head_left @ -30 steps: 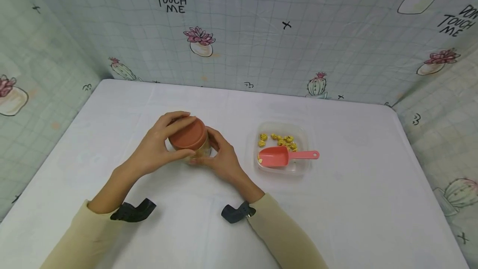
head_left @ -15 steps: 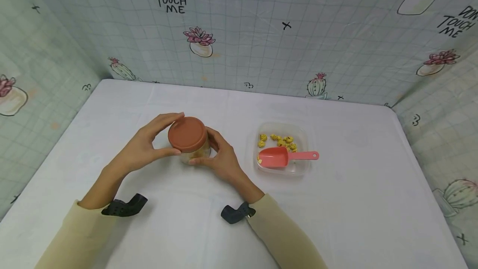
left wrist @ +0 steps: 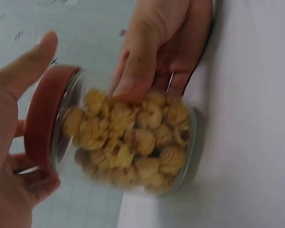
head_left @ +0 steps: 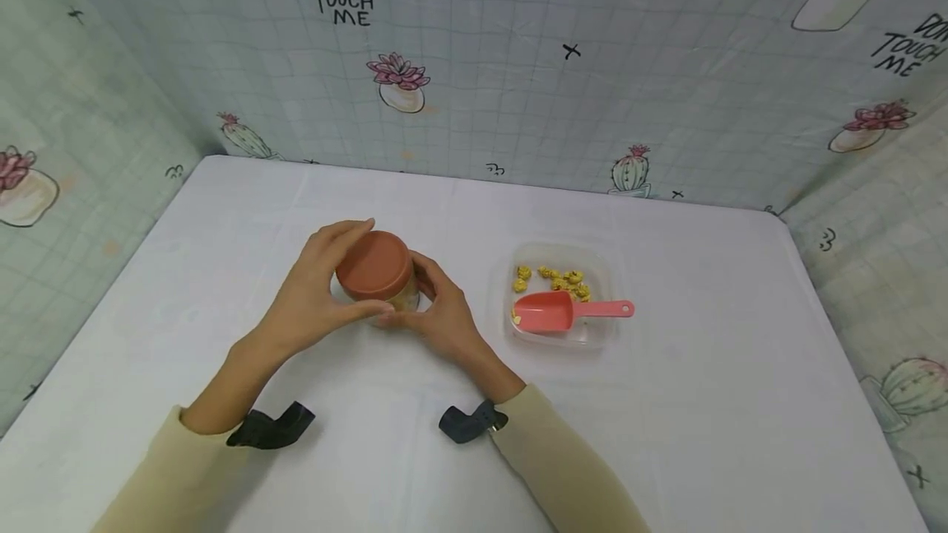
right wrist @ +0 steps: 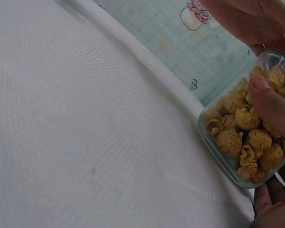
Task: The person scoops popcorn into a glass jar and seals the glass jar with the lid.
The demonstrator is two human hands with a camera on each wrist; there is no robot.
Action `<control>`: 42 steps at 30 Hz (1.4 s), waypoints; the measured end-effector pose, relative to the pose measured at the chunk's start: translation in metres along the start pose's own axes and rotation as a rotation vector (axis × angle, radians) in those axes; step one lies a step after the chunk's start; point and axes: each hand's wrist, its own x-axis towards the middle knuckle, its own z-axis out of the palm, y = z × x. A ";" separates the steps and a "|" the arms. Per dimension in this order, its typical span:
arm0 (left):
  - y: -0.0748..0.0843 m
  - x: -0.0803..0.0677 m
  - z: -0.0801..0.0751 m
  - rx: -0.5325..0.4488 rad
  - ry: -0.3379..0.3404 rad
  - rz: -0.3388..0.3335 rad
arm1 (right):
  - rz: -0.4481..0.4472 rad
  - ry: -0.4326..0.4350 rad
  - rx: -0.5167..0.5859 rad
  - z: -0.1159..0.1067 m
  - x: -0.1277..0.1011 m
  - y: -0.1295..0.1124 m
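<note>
A clear jar (left wrist: 133, 142) of caramel-coloured popcorn stands left of the middle of the table in the head view. Its round reddish-brown lid (head_left: 375, 264) sits on top. My left hand (head_left: 304, 298) is around the lid, thumb at the near rim and fingers at the far side; in the left wrist view the thumb tip lies by the lid's edge and the fingers curl behind it. With thumb in front and fingers behind, my right hand (head_left: 448, 319) grips the jar's glass body. The right wrist view shows the jar's base on the cloth.
To the right of the jar is a clear plastic tub (head_left: 609, 270) holding several yellow popcorn pieces (head_left: 570, 278). A coral scoop (head_left: 548, 311) lies across it, handle over the right rim. White cloth (head_left: 704, 393) covers the table; a printed curtain (head_left: 474, 89) surrounds it.
My left hand backed off leftward half a second ago, its fingers spread, and now has come back right around the lid. The right hand keeps its grip on the jar.
</note>
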 end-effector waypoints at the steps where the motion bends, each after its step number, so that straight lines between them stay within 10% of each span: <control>1: 0.003 0.001 0.003 0.027 0.013 0.005 | 0.003 0.002 0.000 0.000 0.000 0.000; 11: 0.011 0.009 0.019 0.186 0.146 0.062 | 0.010 -0.007 0.006 -0.002 -0.002 -0.003; 34: -0.002 0.023 -0.020 -0.020 -0.309 0.182 | -0.005 -0.005 0.011 0.002 0.008 0.034; 42: 0.008 0.021 -0.014 0.124 -0.242 0.142 | 0.004 -0.003 0.006 0.003 0.008 0.033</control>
